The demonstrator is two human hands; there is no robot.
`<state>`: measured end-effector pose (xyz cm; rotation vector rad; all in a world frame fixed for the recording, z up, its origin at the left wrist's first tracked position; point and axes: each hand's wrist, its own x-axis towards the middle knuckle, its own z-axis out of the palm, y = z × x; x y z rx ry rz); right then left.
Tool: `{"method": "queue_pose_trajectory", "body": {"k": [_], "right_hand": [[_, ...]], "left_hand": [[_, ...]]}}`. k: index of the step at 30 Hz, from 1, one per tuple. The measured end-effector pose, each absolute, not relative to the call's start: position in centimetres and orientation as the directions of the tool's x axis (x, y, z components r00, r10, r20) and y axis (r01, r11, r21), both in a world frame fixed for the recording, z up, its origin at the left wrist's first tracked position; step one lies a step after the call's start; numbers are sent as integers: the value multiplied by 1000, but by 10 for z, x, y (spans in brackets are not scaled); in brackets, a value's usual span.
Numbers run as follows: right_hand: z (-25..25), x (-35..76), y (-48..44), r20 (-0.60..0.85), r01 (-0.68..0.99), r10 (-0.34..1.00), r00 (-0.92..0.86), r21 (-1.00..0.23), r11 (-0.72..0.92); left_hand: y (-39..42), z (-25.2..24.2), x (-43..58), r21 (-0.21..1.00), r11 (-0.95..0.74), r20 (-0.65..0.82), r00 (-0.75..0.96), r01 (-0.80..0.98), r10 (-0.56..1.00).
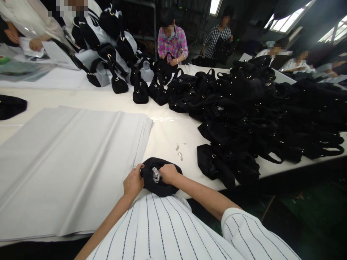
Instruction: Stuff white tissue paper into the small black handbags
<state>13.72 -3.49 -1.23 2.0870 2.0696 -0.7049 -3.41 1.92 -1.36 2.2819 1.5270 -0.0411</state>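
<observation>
A small black handbag rests at the near edge of the white table, close to my body. My left hand grips its left side by a metal ring. My right hand closes over the bag's open top, where crumpled grey paper shows inside the opening. Both hands hold the bag between them.
A stack of large grey paper sheets lies to the left. A big heap of black handbags covers the table's right side; more bags are piled at the back. Several other people work at the far side. Small clear scraps lie nearby.
</observation>
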Motion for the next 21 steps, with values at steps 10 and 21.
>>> {"method": "queue_pose_trajectory", "body": {"k": [10, 21], "right_hand": [[-5, 142, -60, -97, 827, 976, -197, -552, 112], [-43, 112, -19, -317, 892, 948, -16, -432, -129]], "left_hand": [[12, -16, -36, 489, -383, -132, 500, 784, 856], [33, -28, -17, 799, -193, -84, 424, 569, 902]]}}
